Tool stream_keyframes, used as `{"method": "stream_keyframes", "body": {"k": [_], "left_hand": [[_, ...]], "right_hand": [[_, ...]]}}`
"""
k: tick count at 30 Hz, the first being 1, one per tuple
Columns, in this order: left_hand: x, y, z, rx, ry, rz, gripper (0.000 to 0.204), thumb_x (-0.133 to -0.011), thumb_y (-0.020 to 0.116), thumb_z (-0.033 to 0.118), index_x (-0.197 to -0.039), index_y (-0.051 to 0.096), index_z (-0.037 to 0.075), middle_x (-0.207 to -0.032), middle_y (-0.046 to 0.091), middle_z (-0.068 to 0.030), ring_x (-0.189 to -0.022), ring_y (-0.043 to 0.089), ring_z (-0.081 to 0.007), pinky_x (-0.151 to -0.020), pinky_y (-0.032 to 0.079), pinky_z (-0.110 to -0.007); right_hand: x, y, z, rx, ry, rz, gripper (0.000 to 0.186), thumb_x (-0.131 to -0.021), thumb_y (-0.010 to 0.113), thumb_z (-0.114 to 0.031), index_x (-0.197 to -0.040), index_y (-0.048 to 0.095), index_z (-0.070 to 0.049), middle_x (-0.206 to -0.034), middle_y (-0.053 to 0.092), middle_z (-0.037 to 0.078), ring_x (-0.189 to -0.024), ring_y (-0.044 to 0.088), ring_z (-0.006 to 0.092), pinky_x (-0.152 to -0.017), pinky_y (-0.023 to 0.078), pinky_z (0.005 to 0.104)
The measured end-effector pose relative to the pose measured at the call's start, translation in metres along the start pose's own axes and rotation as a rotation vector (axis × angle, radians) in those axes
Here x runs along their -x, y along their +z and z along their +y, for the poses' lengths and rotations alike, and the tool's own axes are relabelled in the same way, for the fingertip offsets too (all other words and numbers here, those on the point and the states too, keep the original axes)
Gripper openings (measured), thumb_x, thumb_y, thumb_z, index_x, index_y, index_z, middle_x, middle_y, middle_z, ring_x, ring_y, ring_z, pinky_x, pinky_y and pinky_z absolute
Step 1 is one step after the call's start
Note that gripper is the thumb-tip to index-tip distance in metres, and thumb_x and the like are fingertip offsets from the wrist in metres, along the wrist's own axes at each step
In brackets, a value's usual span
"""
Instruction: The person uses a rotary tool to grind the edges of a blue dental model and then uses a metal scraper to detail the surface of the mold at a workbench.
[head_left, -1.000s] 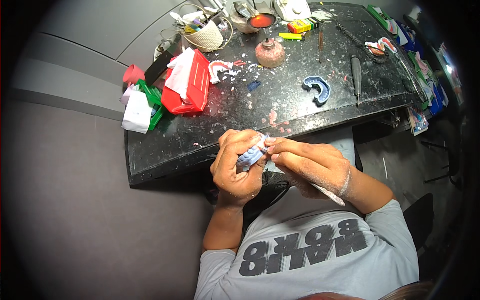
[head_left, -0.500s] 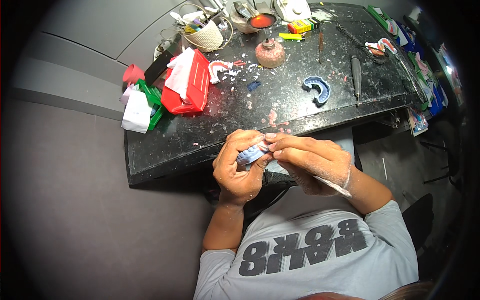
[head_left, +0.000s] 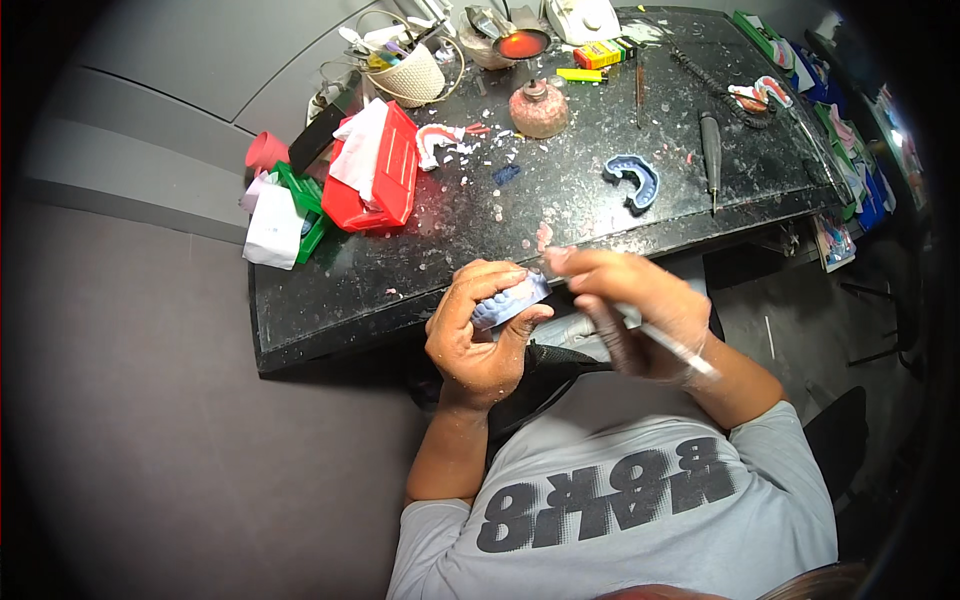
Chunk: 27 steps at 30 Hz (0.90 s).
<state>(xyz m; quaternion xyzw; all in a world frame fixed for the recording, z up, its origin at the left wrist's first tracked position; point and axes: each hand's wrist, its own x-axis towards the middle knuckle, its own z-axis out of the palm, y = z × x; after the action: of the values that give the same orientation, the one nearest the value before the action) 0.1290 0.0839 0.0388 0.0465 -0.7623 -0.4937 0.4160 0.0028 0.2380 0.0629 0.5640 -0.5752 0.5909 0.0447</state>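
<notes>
In my left hand (head_left: 480, 335) is a pale blue dental cast (head_left: 512, 303) with a row of moulded teeth. The fingers and thumb close around its sides. Just right of the cast and apart from it is my right hand (head_left: 640, 305), smeared by motion. A thin whitish stick-like tool (head_left: 680, 350) is tucked against its palm, one end sticking out toward the wrist. Its index finger and thumb stand apart. Beyond the hands, a dark blue arch-shaped piece (head_left: 640, 182) and a grey-handled pointed tool (head_left: 712, 150) lie on the black bench (head_left: 330, 300).
At the back stands a spirit burner (head_left: 538, 108), an orange flame glow above it. A red bin (head_left: 372, 170) and a green bin (head_left: 305, 200) are at the left edge. Pink-and-white denture pieces (head_left: 432, 142), a wicker basket (head_left: 412, 80) and scattered wax crumbs share the bench.
My right hand has drawn back to the right, off the cast, its fingers parting. The cast stays in my left hand, which has barely moved.
</notes>
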Motion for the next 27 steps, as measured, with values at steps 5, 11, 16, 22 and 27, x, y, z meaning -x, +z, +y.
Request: {"method": "stream_keyframes", "body": {"k": [5,11,16,22,27], "left_hand": [[-0.006,-0.006,-0.006,0.029,0.11,-0.055,0.037,-0.077,0.09,0.018,-0.102,0.068,0.0,-0.096,0.073,-0.0134,-0.089,0.065,-0.0249,-0.085,0.051,-0.037],[-0.009,-0.006,-0.001,0.17,0.137,-0.088,0.035,-0.078,0.089,0.019,-0.1,0.069,0.001,-0.092,0.073,-0.0124,-0.086,0.066,-0.0244,-0.085,0.049,-0.039],[-0.008,-0.007,-0.001,0.127,0.156,-0.098,0.036,-0.077,0.089,0.021,-0.099,0.069,0.001,-0.09,0.073,-0.0111,-0.084,0.068,-0.0235,-0.091,0.048,-0.043],[-0.006,-0.006,-0.001,0.137,0.133,-0.082,0.034,-0.077,0.088,0.018,-0.099,0.069,0.001,-0.092,0.074,-0.0113,-0.085,0.07,-0.0231,-0.094,0.048,-0.045],[-0.007,-0.006,0.003,0.129,0.123,-0.094,0.032,-0.077,0.088,0.017,-0.099,0.07,0.001,-0.092,0.075,-0.0111,-0.087,0.071,-0.0229,-0.095,0.048,-0.046]], "right_hand": [[0.001,-0.01,0.0,-0.197,0.129,0.115,0.016,-0.094,0.069,0.003,-0.109,0.065,0.004,-0.114,0.073,0.024,-0.101,0.074,0.026,-0.084,0.06,0.0337],[-0.01,-0.01,-0.008,-0.137,-0.12,-0.158,0.013,-0.09,0.074,-0.003,-0.101,0.068,0.001,-0.109,0.074,0.021,-0.107,0.073,0.0361,-0.092,0.061,0.0421],[-0.008,-0.006,-0.011,-0.116,-0.106,-0.162,0.019,-0.089,0.074,0.001,-0.107,0.067,0.0,-0.109,0.074,0.018,-0.109,0.073,0.0338,-0.092,0.061,0.0432],[-0.006,-0.004,-0.01,-0.068,-0.124,-0.139,0.021,-0.086,0.077,0.0,-0.105,0.069,0.002,-0.107,0.073,0.016,-0.104,0.074,0.0283,-0.089,0.062,0.0369],[-0.005,-0.004,-0.008,-0.096,-0.128,-0.124,0.021,-0.085,0.077,0.001,-0.104,0.069,0.003,-0.104,0.073,0.016,-0.101,0.074,0.0281,-0.087,0.062,0.0361]]}}
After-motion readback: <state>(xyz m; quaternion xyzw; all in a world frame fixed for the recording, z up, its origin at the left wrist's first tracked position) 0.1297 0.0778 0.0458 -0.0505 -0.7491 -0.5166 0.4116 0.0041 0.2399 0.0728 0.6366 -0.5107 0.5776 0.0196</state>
